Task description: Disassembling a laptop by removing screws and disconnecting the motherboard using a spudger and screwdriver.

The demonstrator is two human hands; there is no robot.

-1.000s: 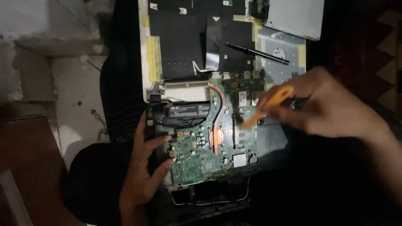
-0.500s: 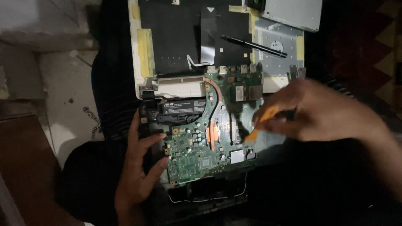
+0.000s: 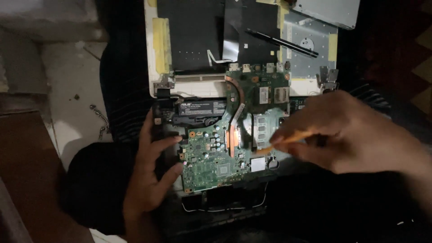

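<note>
While in hand (image 3: 355, 135), orange pry tool (image 3: 281, 144)

2 hands (image 3: 150, 180), 1 motherboard (image 3: 211, 164), 1 pen (image 3: 281, 42)

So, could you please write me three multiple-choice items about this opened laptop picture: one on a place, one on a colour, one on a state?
1. Where does the black pen lie?
A. on the upper part of the opened laptop, beyond the motherboard
B. under the left hand
C. on the floor at the left

2. What colour is the pry tool in the right hand?
A. blue
B. orange
C. white

3. What is the left hand doing?
A. holding a screwdriver in the air
B. resting off the laptop on the floor
C. resting open at the left edge of the green motherboard

Answers: 1 A, the pen lies slanted on the silver and black panels at the top. 2 B, orange shows between the fingers. 3 C, its fingers touch the board's edge and grip nothing.
</note>
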